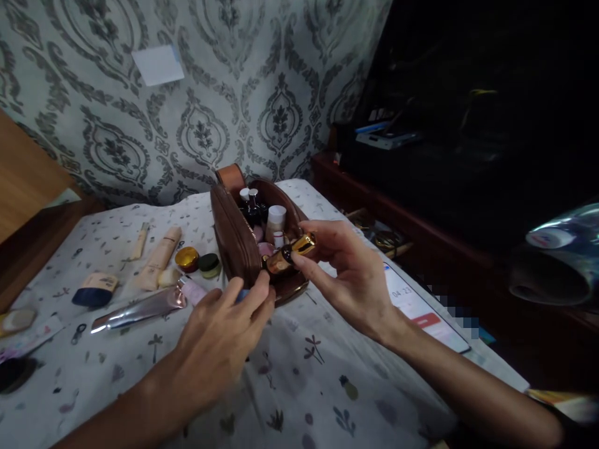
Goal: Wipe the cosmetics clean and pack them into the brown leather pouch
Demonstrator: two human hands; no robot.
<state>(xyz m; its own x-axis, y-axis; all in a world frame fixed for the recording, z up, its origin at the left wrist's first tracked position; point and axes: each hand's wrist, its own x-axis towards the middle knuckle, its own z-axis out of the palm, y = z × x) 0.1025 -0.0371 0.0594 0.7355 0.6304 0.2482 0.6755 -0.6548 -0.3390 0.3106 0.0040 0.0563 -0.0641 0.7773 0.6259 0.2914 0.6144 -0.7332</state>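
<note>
A brown leather toiletry bag (234,240) stands open on a patterned white cloth (299,374), holding several small bottles and jars (276,218). My right hand (349,274) pinches a small gold tube (294,252) over the bag's front edge. My left hand (224,333) reaches to the bag's near side, fingers curled, its fingertips touching the gold tube's lower end and a bit of blue showing under them.
Left of the bag lie cream tubes (159,259), a gold-lidded jar (187,259), a dark jar (209,265), a silver-pink tube (145,308) and a blue-capped tube (96,290). A phone (421,308) lies at the right. A dark wooden shelf (421,224) runs behind.
</note>
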